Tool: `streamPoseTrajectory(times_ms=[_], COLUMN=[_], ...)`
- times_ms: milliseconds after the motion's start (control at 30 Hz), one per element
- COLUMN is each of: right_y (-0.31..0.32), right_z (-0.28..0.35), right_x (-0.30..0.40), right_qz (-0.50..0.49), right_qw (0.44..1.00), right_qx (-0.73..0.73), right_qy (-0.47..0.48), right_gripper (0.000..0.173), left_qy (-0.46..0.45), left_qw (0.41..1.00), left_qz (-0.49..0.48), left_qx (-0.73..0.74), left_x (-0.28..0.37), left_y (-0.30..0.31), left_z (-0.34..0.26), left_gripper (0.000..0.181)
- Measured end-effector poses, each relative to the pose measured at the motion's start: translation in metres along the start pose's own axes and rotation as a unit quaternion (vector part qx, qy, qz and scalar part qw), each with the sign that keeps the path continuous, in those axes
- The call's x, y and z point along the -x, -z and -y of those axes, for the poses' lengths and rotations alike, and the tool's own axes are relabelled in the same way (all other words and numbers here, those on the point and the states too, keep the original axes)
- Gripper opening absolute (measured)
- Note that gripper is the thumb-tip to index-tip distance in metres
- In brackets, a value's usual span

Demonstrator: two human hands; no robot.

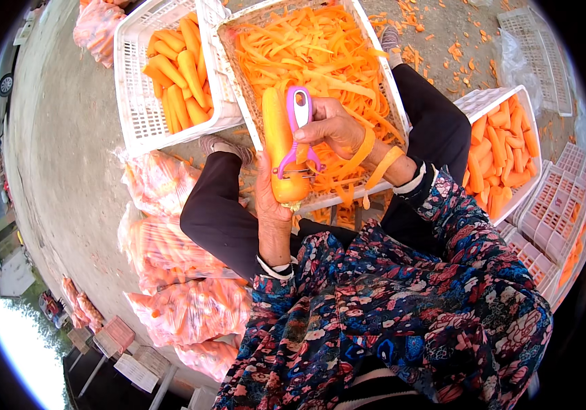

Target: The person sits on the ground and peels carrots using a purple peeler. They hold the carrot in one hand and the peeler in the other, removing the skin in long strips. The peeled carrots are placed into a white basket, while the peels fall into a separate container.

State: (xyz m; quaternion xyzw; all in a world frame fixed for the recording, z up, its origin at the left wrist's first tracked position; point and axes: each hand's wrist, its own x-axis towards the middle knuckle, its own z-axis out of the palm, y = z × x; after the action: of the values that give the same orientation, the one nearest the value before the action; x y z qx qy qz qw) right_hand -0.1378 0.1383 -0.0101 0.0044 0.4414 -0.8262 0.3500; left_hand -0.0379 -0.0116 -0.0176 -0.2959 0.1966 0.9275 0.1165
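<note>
My left hand holds a thick carrot by its lower, stem end. My right hand grips a pink and white Y-shaped vegetable peeler, whose blade lies across the carrot near the stem end. Strips of carrot peel hang over my right wrist. Below both hands is a shallow white plastic tray heaped with long orange peelings. Part of the left hand's fingers is hidden behind the carrot.
A white crate of carrots stands at upper left. Another crate of peeled carrots is at right, beside stacked crates. Clear plastic bags of carrots line the ground at left. Peel scraps litter the ground at upper right.
</note>
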Motion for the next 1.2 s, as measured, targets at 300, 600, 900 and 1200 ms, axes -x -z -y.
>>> streamPoseTrajectory(times_ms=[300,600,900,1200], right_y=[0.098,0.006,0.092,-0.006], right_z=[0.064,0.006,0.069,0.007], right_x=[-0.106,0.011,-0.105,0.025], right_qz=[-0.15,0.039,-0.158,0.044], right_qw=[0.963,0.997,0.963,0.996], right_qx=[0.172,-0.07,0.15,-0.075], right_qy=[0.141,0.003,0.16,0.013], right_gripper=[0.014,0.021,0.014,0.029], left_qy=[0.009,0.02,0.043,0.022], left_qw=[0.995,0.999,0.991,1.0], left_qz=[0.102,0.031,0.128,0.012], left_qx=[-0.004,0.019,-0.013,0.009], left_x=[0.006,-0.003,0.009,0.004], left_y=[-0.015,-0.001,-0.002,-0.015], left_z=[0.011,0.011,0.003,0.005], left_gripper=[0.06,0.065,0.063,0.054])
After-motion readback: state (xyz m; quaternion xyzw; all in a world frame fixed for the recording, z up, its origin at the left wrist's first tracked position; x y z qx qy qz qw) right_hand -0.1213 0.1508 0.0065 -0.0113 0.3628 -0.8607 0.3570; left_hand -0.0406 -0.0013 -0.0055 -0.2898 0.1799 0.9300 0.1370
